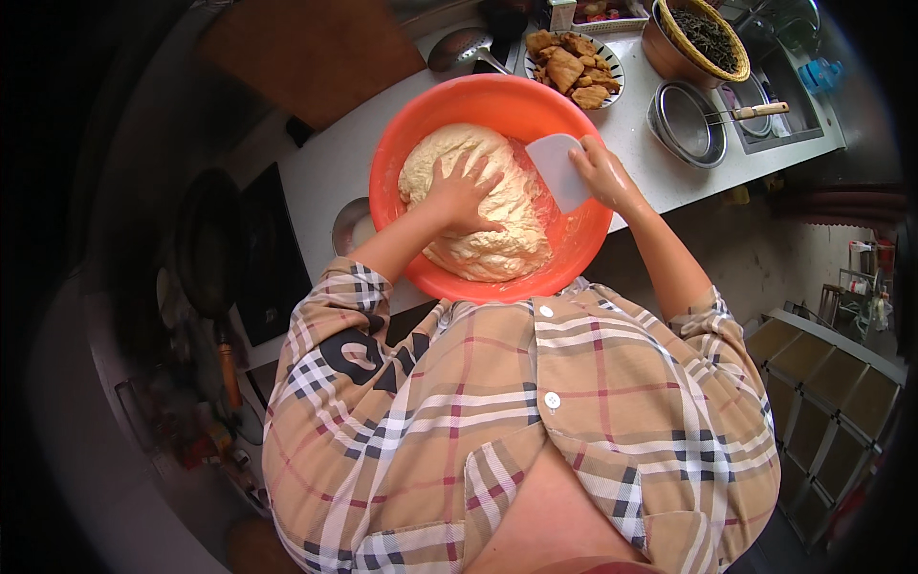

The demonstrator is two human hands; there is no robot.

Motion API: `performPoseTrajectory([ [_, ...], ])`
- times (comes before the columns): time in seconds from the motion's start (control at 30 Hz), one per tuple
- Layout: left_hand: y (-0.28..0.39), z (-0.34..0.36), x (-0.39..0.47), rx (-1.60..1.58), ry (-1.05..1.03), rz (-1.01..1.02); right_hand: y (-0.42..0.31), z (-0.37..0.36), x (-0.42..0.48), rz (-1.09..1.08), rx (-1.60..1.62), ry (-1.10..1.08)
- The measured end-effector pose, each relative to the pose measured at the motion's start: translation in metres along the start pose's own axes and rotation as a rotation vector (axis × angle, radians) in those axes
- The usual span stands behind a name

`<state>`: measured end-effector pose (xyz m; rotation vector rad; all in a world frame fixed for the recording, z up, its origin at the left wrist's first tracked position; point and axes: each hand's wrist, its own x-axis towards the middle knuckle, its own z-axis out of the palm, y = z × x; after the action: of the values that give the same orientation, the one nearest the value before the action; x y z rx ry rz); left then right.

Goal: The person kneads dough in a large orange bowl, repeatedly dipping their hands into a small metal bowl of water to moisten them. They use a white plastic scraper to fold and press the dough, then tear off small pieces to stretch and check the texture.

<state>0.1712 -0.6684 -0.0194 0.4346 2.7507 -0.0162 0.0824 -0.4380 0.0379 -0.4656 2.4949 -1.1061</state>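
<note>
A large orange-red plastic basin [495, 100] is right in front of me at the counter's edge. It holds a big mound of pale, rough-surfaced dough [459, 147] that fills its left and middle. My left hand [465, 195] lies on top of the dough with its fingers spread. In my right hand [608, 176], at the basin's right rim, is a translucent white dough scraper [556, 168]. The scraper's blade hangs over the basin's inner right wall, where wet dough residue clings. Some residue also marks my right wrist.
Behind the basin are a slotted skimmer [459, 49] and a plate of fried pieces [566, 68]. To the right sit a handled strainer on a metal bowl [687, 125], a wicker basket [735, 61] and a sink [789, 133]. A metal bowl [349, 226] and black cooktop [269, 258] are left.
</note>
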Motion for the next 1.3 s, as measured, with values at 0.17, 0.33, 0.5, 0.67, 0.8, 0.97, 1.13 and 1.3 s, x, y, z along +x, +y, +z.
performPoseTrajectory([
  [0.17,-0.002,0.006,-0.022,-0.063,0.011,-0.05,0.003,0.054,0.072,-0.188,-0.362,0.177],
  [0.33,-0.002,0.012,-0.023,-0.113,0.08,-0.064,-0.031,0.095,0.086,-0.36,-0.579,0.132],
  [0.5,-0.001,0.012,-0.025,-0.156,0.075,-0.076,-0.011,0.11,0.106,-0.377,-0.631,0.051],
  [0.67,0.001,0.015,-0.029,-0.179,0.09,-0.114,-0.006,0.108,0.113,-0.401,-0.708,-0.103],
  [0.8,0.003,0.016,-0.03,-0.192,0.11,-0.124,0.022,0.124,0.125,-0.384,-0.74,-0.133],
  [0.97,0.002,0.019,-0.031,-0.216,0.11,-0.145,0.011,0.123,0.108,-0.385,-0.706,-0.14],
  [1.13,0.0,0.022,-0.035,-0.22,0.089,-0.171,0.013,0.104,0.095,-0.392,-0.722,-0.137],
  [1.3,0.0,0.022,-0.037,-0.231,0.077,-0.179,0.013,0.06,0.084,-0.316,-0.828,-0.041],
])
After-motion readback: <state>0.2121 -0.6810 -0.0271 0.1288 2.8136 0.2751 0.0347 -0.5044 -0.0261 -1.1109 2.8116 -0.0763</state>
